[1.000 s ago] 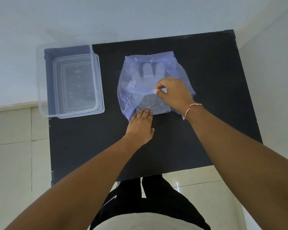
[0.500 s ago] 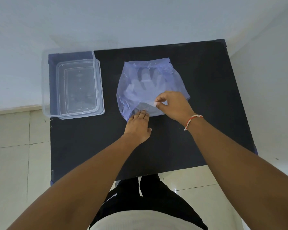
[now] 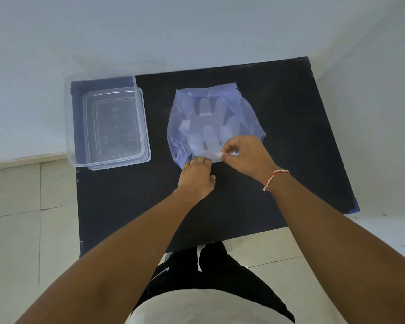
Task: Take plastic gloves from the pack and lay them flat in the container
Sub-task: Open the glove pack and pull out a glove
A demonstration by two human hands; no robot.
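A bluish see-through pack of plastic gloves lies flat in the middle of the black table; glove fingers show through it. My left hand presses its fingertips on the pack's near edge. My right hand pinches a thin clear glove at the pack's near opening. The clear plastic container stands at the table's far left, apart from both hands, with nothing visible inside.
The table stands against a white wall, with another wall close on the right. A tiled floor lies to the left and below. My legs stand at the table's near edge.
My right hand has drawn back from the middle of the pack to its near edge, pinching a glove. My left hand stays on the near edge. The camera has tilted.
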